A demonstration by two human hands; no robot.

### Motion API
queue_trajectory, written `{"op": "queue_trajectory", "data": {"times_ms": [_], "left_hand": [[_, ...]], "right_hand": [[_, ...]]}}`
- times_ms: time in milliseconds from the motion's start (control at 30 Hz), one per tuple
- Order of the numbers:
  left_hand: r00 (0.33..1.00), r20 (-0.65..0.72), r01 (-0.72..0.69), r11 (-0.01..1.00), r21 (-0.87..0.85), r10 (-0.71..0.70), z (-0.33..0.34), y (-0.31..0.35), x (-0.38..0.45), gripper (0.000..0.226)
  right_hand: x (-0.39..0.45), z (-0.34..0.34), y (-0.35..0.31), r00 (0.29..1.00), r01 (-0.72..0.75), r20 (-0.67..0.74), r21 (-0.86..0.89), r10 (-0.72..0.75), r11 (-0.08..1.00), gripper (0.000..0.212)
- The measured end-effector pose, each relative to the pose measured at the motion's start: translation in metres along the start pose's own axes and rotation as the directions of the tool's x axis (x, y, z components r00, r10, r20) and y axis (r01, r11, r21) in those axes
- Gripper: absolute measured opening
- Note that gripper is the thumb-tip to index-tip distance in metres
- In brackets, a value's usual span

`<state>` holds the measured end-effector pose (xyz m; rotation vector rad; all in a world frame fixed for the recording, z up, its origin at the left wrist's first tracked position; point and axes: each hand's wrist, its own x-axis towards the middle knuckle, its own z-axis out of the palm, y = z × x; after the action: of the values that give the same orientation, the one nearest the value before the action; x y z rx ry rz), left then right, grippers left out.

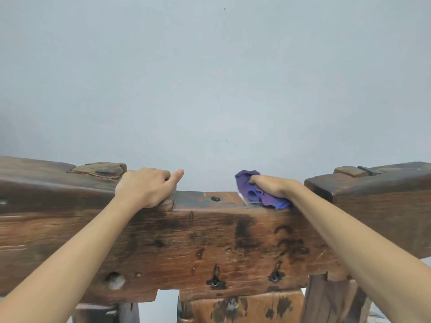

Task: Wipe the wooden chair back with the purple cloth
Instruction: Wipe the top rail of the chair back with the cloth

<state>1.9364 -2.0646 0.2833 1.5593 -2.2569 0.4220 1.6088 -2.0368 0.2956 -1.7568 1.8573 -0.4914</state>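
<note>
The wooden chair back (210, 241) is a thick, dark-stained plank running across the lower half of the view, with a lower notch in the middle of its top edge. My right hand (270, 186) grips the bunched purple cloth (254, 192) and presses it on the right end of that notch. My left hand (144, 187) rests on the raised left part of the top edge, fingers curled over the far side and thumb pointing right.
A plain grey wall (210, 78) stands close behind the chair. Raised wooden blocks (363, 180) flank the notch on the right and left (100, 170). Chair posts (242, 306) show below the plank.
</note>
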Motion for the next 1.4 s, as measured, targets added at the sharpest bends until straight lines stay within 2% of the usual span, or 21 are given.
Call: {"op": "queue_trajectory", "data": {"times_ms": [67,100,167,233,300,333,400,433,467,533,600,667,733,800,933,1000,1067,1200,1333,1400], "left_hand": [[1.0,-0.013,0.0,1.0,0.009,0.0,0.0,0.0,0.001,0.08],[1.0,-0.014,0.002,1.0,0.01,-0.002,-0.001,0.0,0.002,0.08],[1.0,-0.005,0.005,1.0,0.008,-0.005,-0.002,0.0,0.003,0.079],[1.0,0.012,0.008,1.0,-0.001,-0.008,-0.004,-0.001,0.002,0.079],[1.0,0.025,0.014,1.0,-0.018,-0.014,-0.006,-0.002,0.001,0.079],[0.999,0.034,0.02,1.0,-0.022,-0.019,-0.007,-0.002,0.001,0.078],[0.998,0.062,0.031,0.999,-0.016,-0.03,-0.008,-0.003,0.001,0.075],[0.997,0.077,0.031,0.999,-0.011,-0.03,-0.009,-0.002,-0.001,0.072],[0.996,0.086,0.025,1.0,-0.01,-0.024,-0.009,0.0,-0.003,0.068],[0.996,0.084,0.007,1.0,-0.013,-0.006,-0.011,0.003,-0.004,0.063],[0.998,0.067,0.002,1.0,-0.015,-0.001,-0.011,0.004,-0.005,0.064],[0.999,0.051,-0.001,1.0,-0.015,0.002,-0.01,0.005,-0.006,0.064],[0.999,0.044,-0.008,1.0,-0.007,0.008,-0.01,0.006,-0.007,0.065],[1.0,0.027,-0.016,1.0,-0.009,0.017,-0.008,0.006,-0.007,0.068],[1.0,-0.002,-0.009,1.0,-0.021,0.009,-0.006,0.006,-0.006,0.075],[0.999,-0.031,0.012,0.999,-0.04,-0.013,-0.005,0.007,-0.004,0.077],[0.999,-0.047,0.018,0.999,-0.039,-0.019,-0.006,0.008,-0.001,0.078],[0.997,-0.054,0.048,0.995,-0.088,-0.053,-0.006,0.003,0.001,0.079],[0.995,0.011,0.101,0.99,-0.096,-0.1,-0.007,-0.001,0.003,0.063],[0.993,0.048,0.111,0.991,-0.071,-0.107,-0.008,-0.003,0.004,0.051]], "right_hand": [[0.004,0.019,-0.024,0.988,0.101,0.113,0.081,-0.109,0.992,0.047],[0.005,0.027,-0.034,0.983,0.125,0.119,0.102,-0.137,0.987,0.045],[0.003,0.039,-0.049,0.979,0.161,0.101,0.153,-0.178,0.975,0.038],[-0.008,0.046,-0.053,0.98,0.196,0.014,0.113,-0.199,0.974,0.038],[-0.024,0.056,-0.044,0.958,0.278,-0.07,-0.032,-0.279,0.96,0.045],[-0.036,0.063,-0.036,0.922,0.361,-0.092,-0.155,-0.377,0.92,0.046],[-0.062,0.075,-0.011,0.78,0.54,-0.088,-0.408,-0.62,0.736,0.044],[-0.073,0.076,0.006,0.72,0.575,-0.063,-0.502,-0.691,0.646,0.057],[-0.082,0.073,0.024,0.692,0.569,-0.066,-0.563,-0.718,0.6,0.07],[-0.094,0.057,0.058,0.711,0.447,-0.189,-0.621,-0.677,0.643,0.077],[-0.097,0.04,0.075,0.74,0.289,-0.347,-0.61,-0.576,0.738,0.07],[-0.089,0.021,0.076,0.795,0.129,-0.442,-0.547,-0.416,0.827,0.061],[-0.066,0.0,0.065,0.881,-0.061,-0.442,-0.457,-0.167,0.887,0.055],[-0.041,-0.014,0.047,0.95,-0.165,-0.31,-0.393,0.038,0.904,0.048],[0.009,-0.006,0.006,0.99,-0.14,-0.025,-0.149,0.137,0.979,0.036],[0.029,0.018,-0.029,0.984,-0.09,0.144,-0.123,0.107,0.988,0.041],[0.048,0.052,-0.073,0.972,-0.028,0.227,-0.106,0.052,0.994,0.045],[0.067,0.095,-0.135,0.984,0.033,0.18,-0.095,-0.016,0.995,0.051],[0.064,0.093,-0.117,0.976,0.111,0.197,-0.073,-0.095,0.991,0.047],[0.057,0.084,-0.101,0.979,0.169,0.14,-0.141,-0.149,0.976,0.046]]}}
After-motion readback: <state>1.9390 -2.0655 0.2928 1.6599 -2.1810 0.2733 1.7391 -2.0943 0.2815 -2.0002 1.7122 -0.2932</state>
